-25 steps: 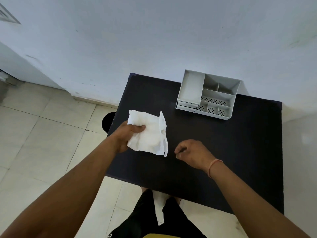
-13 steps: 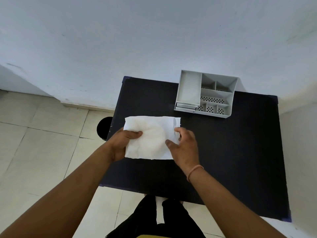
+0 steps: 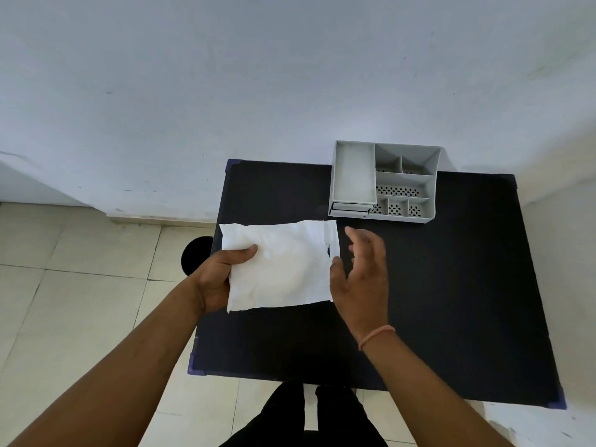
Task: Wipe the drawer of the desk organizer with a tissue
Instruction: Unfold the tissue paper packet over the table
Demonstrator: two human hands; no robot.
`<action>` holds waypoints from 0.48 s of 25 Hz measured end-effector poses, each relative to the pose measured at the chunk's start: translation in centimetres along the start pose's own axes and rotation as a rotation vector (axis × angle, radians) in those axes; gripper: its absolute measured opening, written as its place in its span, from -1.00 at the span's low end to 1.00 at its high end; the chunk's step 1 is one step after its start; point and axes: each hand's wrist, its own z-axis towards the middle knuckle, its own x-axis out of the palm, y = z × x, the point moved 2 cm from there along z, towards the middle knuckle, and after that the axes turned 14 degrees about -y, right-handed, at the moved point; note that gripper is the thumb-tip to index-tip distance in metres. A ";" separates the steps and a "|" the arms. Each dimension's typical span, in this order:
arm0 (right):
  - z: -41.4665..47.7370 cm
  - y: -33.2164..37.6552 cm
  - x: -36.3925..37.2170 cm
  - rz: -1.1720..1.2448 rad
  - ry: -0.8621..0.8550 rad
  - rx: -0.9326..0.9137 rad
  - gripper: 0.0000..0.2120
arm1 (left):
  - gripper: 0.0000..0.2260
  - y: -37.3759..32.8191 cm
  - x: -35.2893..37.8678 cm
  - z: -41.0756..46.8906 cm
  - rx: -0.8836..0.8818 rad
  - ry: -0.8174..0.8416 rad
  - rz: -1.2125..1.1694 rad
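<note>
A white tissue [image 3: 283, 266] is spread out flat above the left part of the black table [image 3: 451, 285]. My left hand [image 3: 222, 272] pinches its left edge between thumb and fingers. My right hand [image 3: 364, 272] is at the tissue's right edge, fingers spread, thumb just touching the paper and not gripping it. The grey desk organizer [image 3: 383, 182] stands at the table's far edge against the wall. Its shallow drawer [image 3: 350, 208] sits at the front left bottom, pushed in. Both hands are well short of the organizer.
A white wall runs behind the table. A round black object [image 3: 195, 256] stands on the tiled floor left of the table. My dark-trousered legs [image 3: 303, 417] are at the near table edge. The table's right half is bare black surface.
The tissue went from hanging crumpled in my left hand to spread flat. My right hand came over and took its right edge, then opened and let go.
</note>
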 end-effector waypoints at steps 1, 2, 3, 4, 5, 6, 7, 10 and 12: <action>0.3 0.5 0.0 0.078 0.008 0.010 -0.59 | -0.73 -0.3 -0.1 0.0 0.010 0.011 0.002; 0.5 0.9 0.2 0.156 0.070 0.098 -0.60 | -0.77 -0.6 -0.2 -0.1 0.021 0.018 0.008; 0.6 1.2 0.5 0.207 0.187 0.249 -0.61 | -0.78 -0.9 -0.2 -0.2 0.030 0.024 0.012; 0.7 1.3 0.9 0.264 0.326 0.434 -0.60 | -0.77 -1.2 -0.1 -0.4 0.033 0.031 0.018; 0.6 1.0 1.2 0.325 0.440 0.615 -0.60 | -0.75 -1.4 0.0 -0.6 0.031 0.035 0.031; 0.6 0.4 1.3 0.385 0.512 0.747 -0.64 | -0.72 -1.5 0.1 -0.7 0.023 0.038 0.046; 0.6 -0.1 1.4 0.432 0.546 0.799 -0.72 | -0.69 -1.5 0.1 -0.7 0.008 0.038 0.059; 0.7 -1.0 0.6 0.505 0.518 0.739 -0.90 | -0.61 -1.4 -0.2 -0.3 -0.031 0.031 0.094; 0.7 -1.8 0.3 0.550 0.505 0.724 -0.87 | -0.61 -1.2 -0.4 0.0 -0.046 0.019 0.120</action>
